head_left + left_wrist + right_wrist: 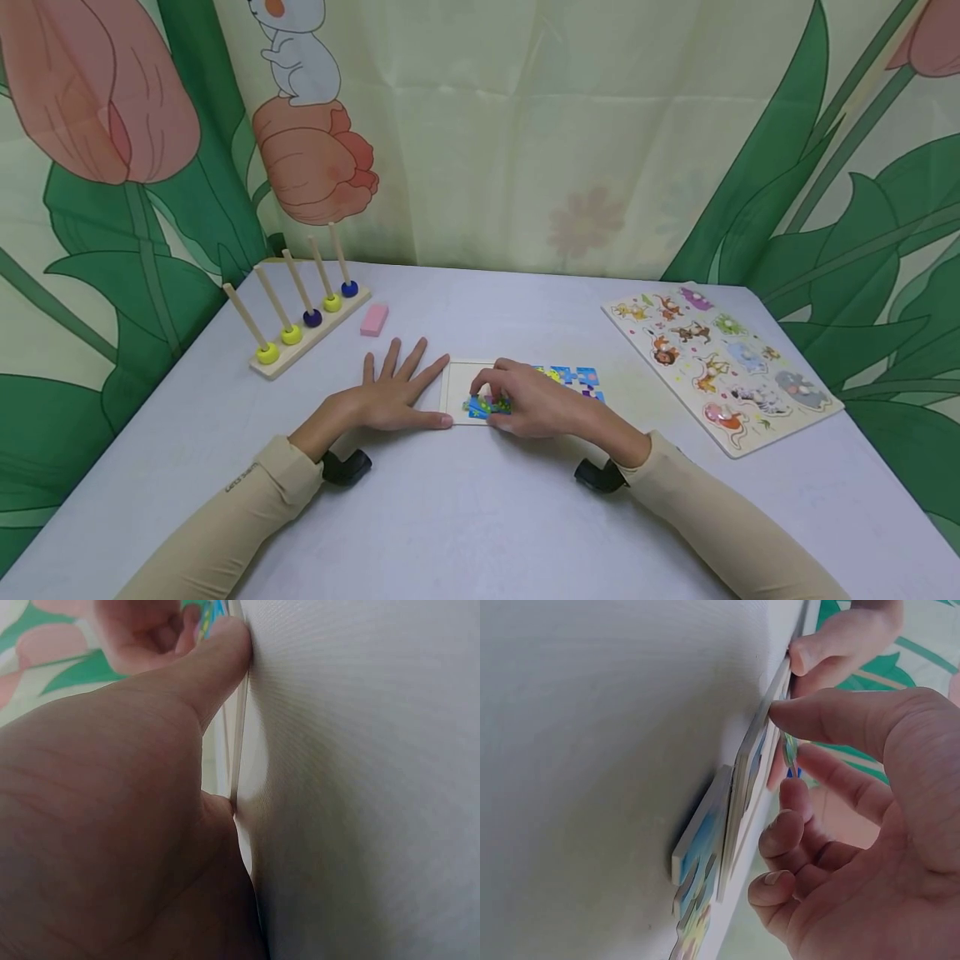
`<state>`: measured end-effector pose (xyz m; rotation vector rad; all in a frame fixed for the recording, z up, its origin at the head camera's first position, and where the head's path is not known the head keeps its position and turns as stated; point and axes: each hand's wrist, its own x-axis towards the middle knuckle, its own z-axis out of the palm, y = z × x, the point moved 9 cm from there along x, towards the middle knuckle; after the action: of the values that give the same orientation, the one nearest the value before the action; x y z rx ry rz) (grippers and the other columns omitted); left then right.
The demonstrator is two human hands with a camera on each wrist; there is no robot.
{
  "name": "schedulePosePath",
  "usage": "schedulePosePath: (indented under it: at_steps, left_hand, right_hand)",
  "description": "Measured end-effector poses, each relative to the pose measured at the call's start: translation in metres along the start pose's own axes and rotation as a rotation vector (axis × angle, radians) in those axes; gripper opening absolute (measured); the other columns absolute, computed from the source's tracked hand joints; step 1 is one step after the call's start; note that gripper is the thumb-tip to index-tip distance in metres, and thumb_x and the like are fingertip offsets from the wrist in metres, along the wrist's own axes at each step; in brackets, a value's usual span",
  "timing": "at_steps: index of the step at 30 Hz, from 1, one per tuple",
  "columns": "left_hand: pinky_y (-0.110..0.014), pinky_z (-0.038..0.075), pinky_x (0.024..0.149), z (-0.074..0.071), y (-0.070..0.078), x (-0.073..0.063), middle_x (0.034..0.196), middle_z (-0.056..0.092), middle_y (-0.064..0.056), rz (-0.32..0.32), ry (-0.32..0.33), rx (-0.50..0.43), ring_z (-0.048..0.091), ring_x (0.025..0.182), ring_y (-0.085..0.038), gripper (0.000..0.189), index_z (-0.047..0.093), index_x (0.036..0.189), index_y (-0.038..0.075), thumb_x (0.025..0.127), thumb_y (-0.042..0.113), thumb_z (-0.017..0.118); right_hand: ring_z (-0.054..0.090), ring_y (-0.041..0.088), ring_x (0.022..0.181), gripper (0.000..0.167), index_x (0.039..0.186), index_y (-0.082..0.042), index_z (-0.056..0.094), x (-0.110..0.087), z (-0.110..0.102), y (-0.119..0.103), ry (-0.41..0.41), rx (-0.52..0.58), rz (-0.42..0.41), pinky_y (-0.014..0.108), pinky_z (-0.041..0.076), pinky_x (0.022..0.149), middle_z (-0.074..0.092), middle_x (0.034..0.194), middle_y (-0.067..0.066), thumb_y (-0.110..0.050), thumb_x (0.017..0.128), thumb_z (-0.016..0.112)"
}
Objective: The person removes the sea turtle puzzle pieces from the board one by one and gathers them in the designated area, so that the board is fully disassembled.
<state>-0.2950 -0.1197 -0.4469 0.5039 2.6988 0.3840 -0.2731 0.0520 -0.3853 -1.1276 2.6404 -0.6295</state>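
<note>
A small pale wooden puzzle tray [457, 383] lies flat in front of me. My left hand [390, 402] rests palm down with fingers spread, its thumb and index fingertip against the tray's left edge. Over the tray, my right hand [534, 403] bends its fingers and pinches a colourful jigsaw piece [790, 752]. Its thumb touches the tray's near rim in the right wrist view. Blue-and-green puzzle pieces [480, 408] show beneath those fingers; the hand partly hides them. More loose jigsaw pieces [587, 377] lie at the tray's right side, partly behind the right hand.
A wooden peg stand [311, 336] with yellow and dark blue beads stands at the back left. Beside it lies a pink block [374, 320]. An animal puzzle board [723, 367] lies at the right. A printed curtain [480, 150] hangs behind the white table [480, 517].
</note>
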Motion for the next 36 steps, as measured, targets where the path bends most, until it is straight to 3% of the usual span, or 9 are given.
schedulePosePath:
  at_steps: [22, 36]
  left_hand:
    - [-0.078, -0.017, 0.121, 0.001, -0.001, 0.001, 0.179, -0.021, -0.003, -0.004, 0.001, -0.007, -0.029, 0.162, -0.044, 0.107, 0.005, 0.17, 0.042, 0.088, 0.086, 0.056]
    - [-0.077, -0.018, 0.122, 0.001, 0.0, -0.001, 0.179, -0.022, -0.002, -0.012, -0.005, -0.007, -0.03, 0.162, -0.042, 0.107, 0.004, 0.17, 0.043, 0.087, 0.086, 0.056]
  right_hand:
    - [0.055, 0.014, 0.088, 0.034, 0.123, -0.028, 0.068, -0.032, -0.015, 0.021, 0.006, 0.01, 0.007, 0.026, 0.046, 0.08, 0.061, 0.099, -0.002, -0.016, 0.092, 0.072]
    - [0.054, 0.014, 0.09, 0.037, 0.12, -0.029, 0.069, -0.064, -0.023, 0.042, 0.0, -0.045, 0.087, 0.027, 0.044, 0.078, 0.059, 0.099, -0.003, -0.011, 0.088, 0.069]
